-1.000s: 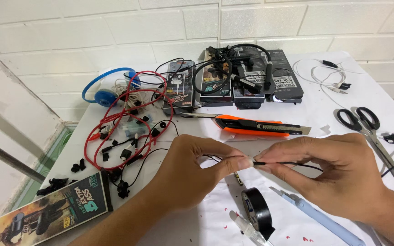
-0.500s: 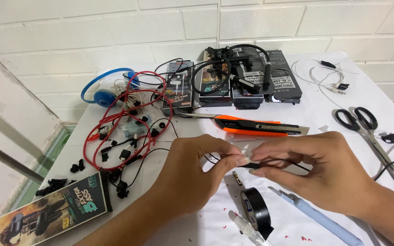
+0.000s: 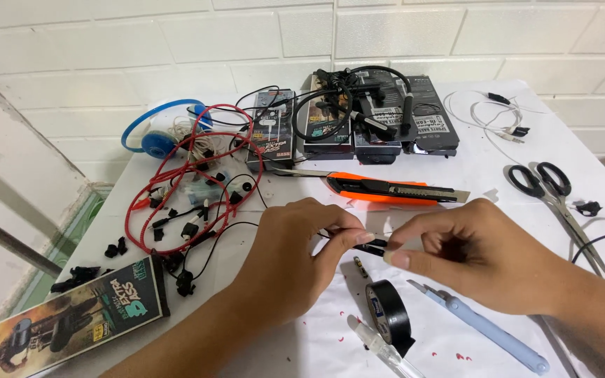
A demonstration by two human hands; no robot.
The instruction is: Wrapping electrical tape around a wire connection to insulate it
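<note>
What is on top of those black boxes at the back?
A tangle of black cables lies on the black boxes by the wall. The cables cover part of the box tops, so what is printed there cannot be seen fully.

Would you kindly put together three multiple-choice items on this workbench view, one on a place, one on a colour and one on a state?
1. Where does the roll of black tape lie?
A. Just below the two hands
B. On top of the scissors
C. Against the brick wall

2. What colour is the body of the utility knife?
A. Green
B. Orange
C. White

3. How do the left hand and right hand stand?
A. Both flat on the table
B. One holds the scissors
C. Both pinch a thin black wire between them

Answers:
1. A, since the roll stands on the white table right under the fingertips.
2. B, as its casing is bright orange with a black slider.
3. C, because thumbs and forefingers meet on the wire, while the scissors lie untouched at the right.
</note>
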